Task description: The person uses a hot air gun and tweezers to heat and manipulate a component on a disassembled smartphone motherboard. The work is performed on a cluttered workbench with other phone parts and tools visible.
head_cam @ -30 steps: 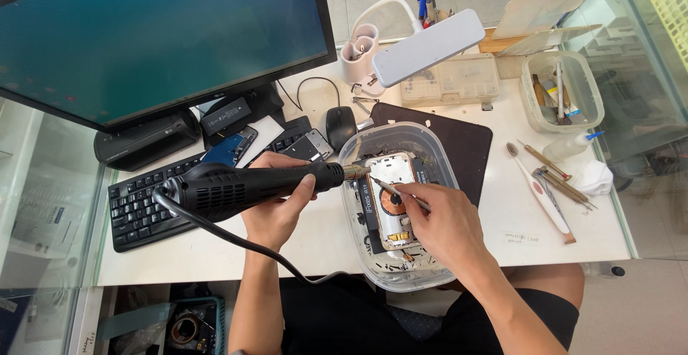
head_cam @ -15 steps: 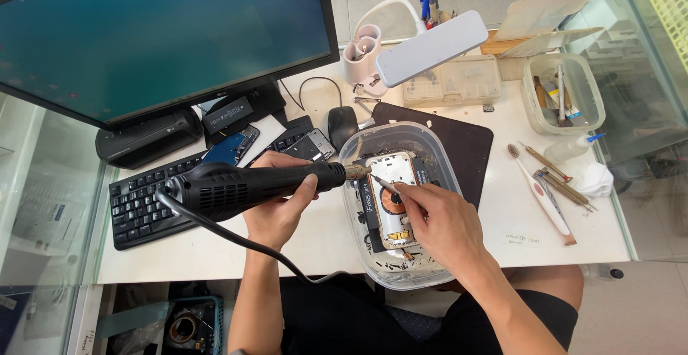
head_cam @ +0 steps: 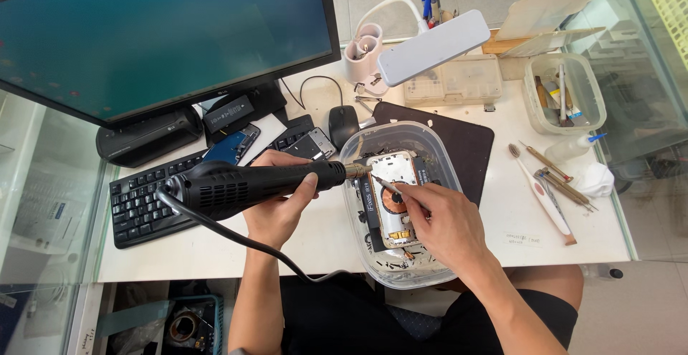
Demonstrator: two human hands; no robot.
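My left hand (head_cam: 278,204) grips a black hot-air gun (head_cam: 236,183) held level, its metal nozzle (head_cam: 356,171) aimed at an opened phone (head_cam: 391,197). The phone lies back-up in a clear plastic tub (head_cam: 430,147) and shows a copper coil. My right hand (head_cam: 444,222) rests over the tub's right half and pinches thin metal tweezers (head_cam: 385,184), whose tip touches the phone near the nozzle. A black cord (head_cam: 236,237) runs from the gun off the desk's front edge.
A monitor (head_cam: 165,32) and black keyboard (head_cam: 140,204) stand at left, with a mouse (head_cam: 343,123) and phone parts behind. A white desk lamp (head_cam: 430,47), a parts box (head_cam: 451,81), a tool tub (head_cam: 562,93), brushes (head_cam: 545,197) and a dark mat (head_cam: 473,140) lie around.
The hot-air gun and both hands stay almost in place. The tweezers tip has shifted slightly up the phone toward the nozzle.
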